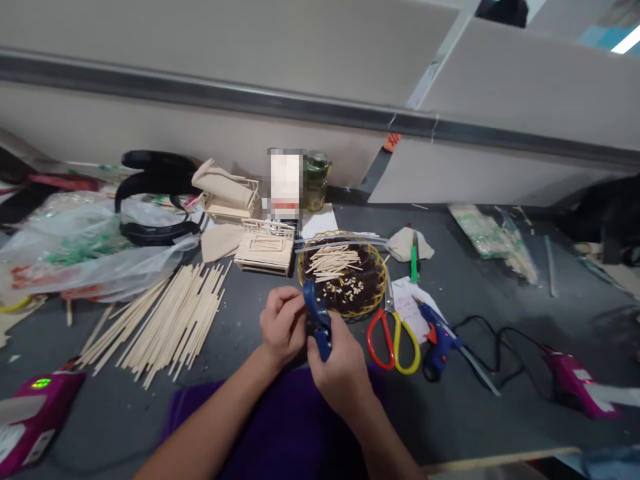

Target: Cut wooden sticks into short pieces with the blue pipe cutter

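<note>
My right hand [343,367] is wrapped round a blue hand tool [317,310] with a curved upper part; its exact kind does not show. Beside it, my left hand [283,320] is closed with the fingertips pinched against the tool's left side. Whatever those fingertips hold is hidden. Just beyond both hands lies a dark woven basket [383,267] with a yellow rim. Inside it are a pile of short wooden sticks [333,262] and many tiny cut pieces [345,290].
Long wooden sticks [175,320] are spread on the left. Two small stick-built models [265,250] stand behind them. Red-and-yellow-handled scissors [395,340], a blue glue gun [440,343] with a black cord, and a green-handled cutter [415,257] lie right. Plastic bags [100,247] fill the far left.
</note>
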{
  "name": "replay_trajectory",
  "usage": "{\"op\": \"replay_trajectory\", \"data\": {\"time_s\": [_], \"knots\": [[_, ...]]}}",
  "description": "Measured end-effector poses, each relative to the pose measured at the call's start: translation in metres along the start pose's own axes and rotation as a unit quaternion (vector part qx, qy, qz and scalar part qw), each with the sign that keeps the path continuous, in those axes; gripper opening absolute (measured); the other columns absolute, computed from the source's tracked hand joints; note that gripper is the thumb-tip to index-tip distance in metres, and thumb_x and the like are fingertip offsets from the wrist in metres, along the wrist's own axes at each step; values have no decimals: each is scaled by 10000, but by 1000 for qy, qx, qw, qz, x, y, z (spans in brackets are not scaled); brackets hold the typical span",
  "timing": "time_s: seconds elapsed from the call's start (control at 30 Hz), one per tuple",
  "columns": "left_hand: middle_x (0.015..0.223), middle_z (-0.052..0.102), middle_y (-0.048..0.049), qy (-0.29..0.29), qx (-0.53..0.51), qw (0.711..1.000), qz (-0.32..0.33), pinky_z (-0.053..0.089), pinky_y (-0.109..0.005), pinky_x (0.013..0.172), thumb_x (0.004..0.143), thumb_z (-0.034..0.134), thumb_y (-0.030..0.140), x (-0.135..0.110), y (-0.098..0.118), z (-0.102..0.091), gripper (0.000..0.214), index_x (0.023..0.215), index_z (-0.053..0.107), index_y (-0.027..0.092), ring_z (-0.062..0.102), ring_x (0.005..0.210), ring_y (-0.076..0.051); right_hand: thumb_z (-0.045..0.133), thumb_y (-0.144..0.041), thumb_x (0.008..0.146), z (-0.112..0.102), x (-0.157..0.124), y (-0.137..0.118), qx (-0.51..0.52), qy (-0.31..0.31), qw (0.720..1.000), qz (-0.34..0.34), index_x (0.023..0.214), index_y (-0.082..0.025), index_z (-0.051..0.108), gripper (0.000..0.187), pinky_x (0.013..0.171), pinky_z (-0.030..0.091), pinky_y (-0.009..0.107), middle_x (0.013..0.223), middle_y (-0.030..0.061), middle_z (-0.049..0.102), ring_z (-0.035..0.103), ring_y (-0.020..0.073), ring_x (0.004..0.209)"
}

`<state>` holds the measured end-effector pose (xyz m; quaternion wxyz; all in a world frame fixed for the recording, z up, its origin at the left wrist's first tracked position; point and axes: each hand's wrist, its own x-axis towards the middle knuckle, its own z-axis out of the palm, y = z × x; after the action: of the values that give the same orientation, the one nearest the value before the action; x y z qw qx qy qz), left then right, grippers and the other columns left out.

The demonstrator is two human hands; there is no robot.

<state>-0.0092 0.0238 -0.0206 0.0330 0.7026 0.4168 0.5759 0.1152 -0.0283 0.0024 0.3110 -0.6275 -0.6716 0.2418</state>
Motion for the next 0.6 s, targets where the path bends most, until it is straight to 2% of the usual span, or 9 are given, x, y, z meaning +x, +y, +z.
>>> {"op": "replay_trajectory", "data": {"time_s": [0.1, 0.17, 0.33, 0.6], "knots": [[794, 608, -35, -23, -36, 999, -11, 469, -241, 634, 865, 495, 50, 2, 6, 0, 179, 927, 612, 170, 565, 711, -131, 489, -241, 781, -1, -2, 1, -34, 24, 999, -3, 1164, -143, 526, 397, 827, 538, 432, 1047, 146, 662, 660, 307, 966], [709, 585, -10, -13, -48, 998, -24, 451, -250, 637, 863, 497, 43, 3, 11, 0, 163, 859, 599, 170, 533, 670, -126, 494, -224, 763, -3, -4, 2, -42, 34, 999, -8, 1167, -138, 526, 415, 860, 530, 446, 1049, 148, 652, 644, 309, 994], [810, 648, -36, -5, -70, 997, -43, 483, -249, 677, 861, 509, 48, 5, 20, -3, 177, 866, 641, 166, 600, 742, -132, 489, -183, 748, -4, -9, 4, -56, 56, 997, -24, 1212, -100, 506, 471, 929, 494, 488, 1076, 172, 614, 587, 317, 1064], [744, 630, -32, -51, -137, 985, -93, 484, -223, 642, 864, 473, 37, 6, 25, -11, 227, 810, 655, 161, 598, 704, -126, 527, -157, 740, 1, -17, 11, -72, 66, 994, -40, 1307, -112, 439, 576, 970, 451, 532, 1153, 187, 580, 538, 330, 1122]]}}
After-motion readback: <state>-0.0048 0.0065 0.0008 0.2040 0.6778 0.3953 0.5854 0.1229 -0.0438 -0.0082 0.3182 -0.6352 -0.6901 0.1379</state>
